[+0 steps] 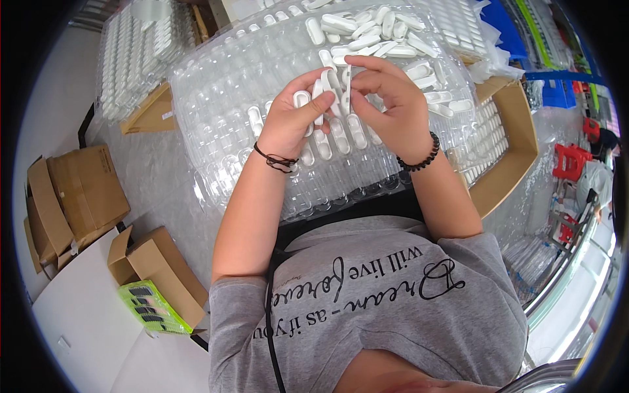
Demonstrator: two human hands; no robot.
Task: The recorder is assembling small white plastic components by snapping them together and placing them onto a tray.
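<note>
My left hand (288,121) is closed around several elongated white plastic pieces (318,99) with rounded ends, fanned out side by side under the thumb. Close beside it, my right hand (401,108) pinches one such white piece (347,85), seen edge-on, between thumb and fingertips. Both hands are above a clear plastic tray (219,98) with rows of moulded pockets. In the pockets just below the hands sit several white pieces (339,135). A loose heap of the same pieces (367,29) lies on the tray beyond my hands.
Filled trays (141,62) are stacked at the far left. At the right, an open cardboard box (524,147) holds more pieces. Cardboard boxes (92,190) stand at the left, near a smaller open box (167,265) with a green pack (154,308). Red stools (570,160) are farther right.
</note>
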